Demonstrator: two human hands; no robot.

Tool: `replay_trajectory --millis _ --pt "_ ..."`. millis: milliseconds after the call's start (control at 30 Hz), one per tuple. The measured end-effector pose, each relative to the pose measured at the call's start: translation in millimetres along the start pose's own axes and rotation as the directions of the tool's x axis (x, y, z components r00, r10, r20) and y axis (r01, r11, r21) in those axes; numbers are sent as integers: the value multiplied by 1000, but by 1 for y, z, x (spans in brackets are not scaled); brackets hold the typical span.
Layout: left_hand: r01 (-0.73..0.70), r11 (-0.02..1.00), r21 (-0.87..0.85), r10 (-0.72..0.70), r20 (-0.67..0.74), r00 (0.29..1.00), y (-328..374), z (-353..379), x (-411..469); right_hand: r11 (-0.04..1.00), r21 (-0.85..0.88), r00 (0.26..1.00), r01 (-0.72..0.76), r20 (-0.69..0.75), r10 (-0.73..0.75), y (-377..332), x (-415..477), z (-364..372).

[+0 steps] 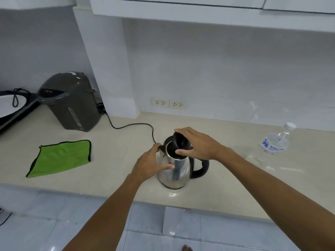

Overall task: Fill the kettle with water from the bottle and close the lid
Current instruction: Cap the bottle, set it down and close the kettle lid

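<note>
A steel kettle (178,171) with a black handle stands near the counter's front edge. Its black lid (179,142) is tilted up, partly raised over the opening. My right hand (197,144) grips the lid from above, thumb at the rim. My left hand (151,163) is wrapped on the kettle's left side by the spout, thumb across the steel body. A clear water bottle (272,144) with a white cap stands upright at the right, apart from both hands.
A green cloth (59,158) lies flat at the left. A grey hot-water dispenser (70,102) stands at the back left, with a black cord (130,125) running across the counter (117,160) toward the kettle. Wall sockets (168,103) sit behind.
</note>
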State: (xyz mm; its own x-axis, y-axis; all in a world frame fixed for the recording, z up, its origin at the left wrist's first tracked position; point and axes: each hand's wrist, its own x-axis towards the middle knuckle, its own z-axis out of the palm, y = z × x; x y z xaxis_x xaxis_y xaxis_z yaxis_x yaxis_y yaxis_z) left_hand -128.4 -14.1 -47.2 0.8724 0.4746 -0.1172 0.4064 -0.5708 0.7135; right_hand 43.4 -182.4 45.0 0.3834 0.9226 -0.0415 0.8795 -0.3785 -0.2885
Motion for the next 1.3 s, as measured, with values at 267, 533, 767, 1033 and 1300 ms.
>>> replay_trajectory --millis 267,533,767,1033,1300 --pt "-24 1000 -3 24 -7 1000 -3 -1 2 1000 -12 998 -22 63 22 -7 16 28" --pt "-30 1000 -9 30 -12 999 -5 -1 5 976 183 993 -115 33 111 -5 19 34" --pt "-39 999 -34 38 -14 999 -7 -1 5 968 195 988 -155 57 147 -5 21 33" --pt "-50 996 -67 50 -6 999 -8 1 7 952 222 978 -210 51 204 1 7 27" --pt "54 956 -288 -29 91 995 -17 11 6 769 464 885 -440 76 460 51 -59 59"
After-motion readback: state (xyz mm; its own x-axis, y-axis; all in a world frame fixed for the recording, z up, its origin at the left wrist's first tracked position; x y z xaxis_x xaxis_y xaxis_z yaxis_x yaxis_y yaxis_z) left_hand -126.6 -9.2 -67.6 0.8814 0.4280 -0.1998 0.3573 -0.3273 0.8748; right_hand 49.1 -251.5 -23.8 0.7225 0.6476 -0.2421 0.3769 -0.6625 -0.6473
